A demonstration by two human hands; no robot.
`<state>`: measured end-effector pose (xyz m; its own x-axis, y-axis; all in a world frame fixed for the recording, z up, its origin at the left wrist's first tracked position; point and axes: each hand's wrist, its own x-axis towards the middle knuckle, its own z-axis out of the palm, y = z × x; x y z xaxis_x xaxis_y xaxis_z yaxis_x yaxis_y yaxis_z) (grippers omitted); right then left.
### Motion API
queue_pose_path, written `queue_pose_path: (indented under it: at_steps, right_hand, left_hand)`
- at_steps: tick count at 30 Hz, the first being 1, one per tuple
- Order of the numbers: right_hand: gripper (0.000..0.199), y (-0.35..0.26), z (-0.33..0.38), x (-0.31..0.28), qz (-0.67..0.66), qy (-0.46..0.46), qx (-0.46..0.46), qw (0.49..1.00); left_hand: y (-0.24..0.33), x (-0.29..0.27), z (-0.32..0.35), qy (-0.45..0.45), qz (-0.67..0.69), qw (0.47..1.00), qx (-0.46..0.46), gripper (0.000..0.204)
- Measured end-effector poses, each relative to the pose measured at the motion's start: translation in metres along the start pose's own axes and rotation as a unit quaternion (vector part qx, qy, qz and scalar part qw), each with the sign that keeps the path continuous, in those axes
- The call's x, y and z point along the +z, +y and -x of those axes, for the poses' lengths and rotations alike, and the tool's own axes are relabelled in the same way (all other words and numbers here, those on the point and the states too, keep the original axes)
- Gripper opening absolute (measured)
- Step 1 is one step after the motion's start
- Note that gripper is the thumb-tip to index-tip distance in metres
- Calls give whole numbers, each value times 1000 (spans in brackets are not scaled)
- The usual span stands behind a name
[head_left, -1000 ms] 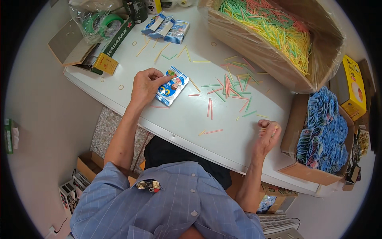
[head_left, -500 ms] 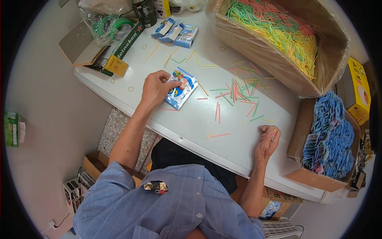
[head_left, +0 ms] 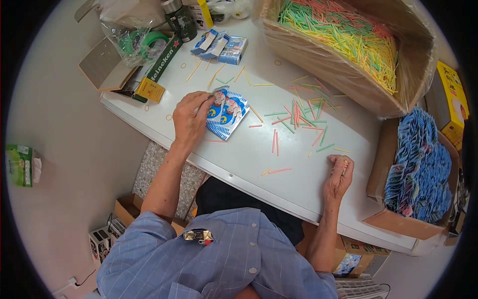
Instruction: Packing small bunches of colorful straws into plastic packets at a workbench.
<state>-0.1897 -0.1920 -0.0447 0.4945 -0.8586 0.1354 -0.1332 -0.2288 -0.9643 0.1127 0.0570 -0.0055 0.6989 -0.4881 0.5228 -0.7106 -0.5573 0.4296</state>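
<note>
At the left of the table my left hand (head_left: 190,118) pinches the left edge of a blue-and-white printed packet (head_left: 234,115). Two copies of its printed picture show side by side, so a second packet seems to overlap it. My right hand (head_left: 339,172) rests near the front edge at the right, its fingers closed around a bundle of thin coloured sticks (head_left: 344,166) whose ends peep out. Between the hands lie loose pink, green and yellow sticks (head_left: 298,115), scattered over the white table (head_left: 239,154).
A large plastic-lined carton (head_left: 328,60) full of coloured sticks stands at the back right. Nearer, another carton (head_left: 398,222) holds many blue packets. Small blue-and-white boxes (head_left: 232,50), a dark flask (head_left: 180,22) and an open green box (head_left: 162,62) sit at the back left.
My left hand has shifted slightly left and down on the packet, and a second printed picture now shows beside the first. My right hand keeps its hold on the sticks. The whole view has shifted slightly.
</note>
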Motion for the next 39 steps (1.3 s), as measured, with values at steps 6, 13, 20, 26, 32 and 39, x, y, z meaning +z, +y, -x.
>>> queue_pose_path:
  at_steps: [6,13,20,26,32,39]
  right_hand:
    - [18,-1,4,-4,40,-30,-10,999]
    - [19,5,3,-12,-3,-17,24,1000]
    - [15,-14,-15,-19,-471,-10,38,881]
    - [16,-74,-18,20,-561,-62,15,826]
    - [18,-60,-12,36,-569,-79,47,817]
    - [18,-61,-13,34,-571,-67,54,816]
  left_hand:
    - [51,-18,0,-5,455,839,-298,22]
    - [91,13,13,-192,564,717,-363,22]
    - [123,26,30,-364,483,774,-186,22]
    - [142,33,42,-385,510,735,-225,22]
    - [131,40,51,-359,540,711,-273,20]
    - [133,35,48,-377,516,737,-220,20]
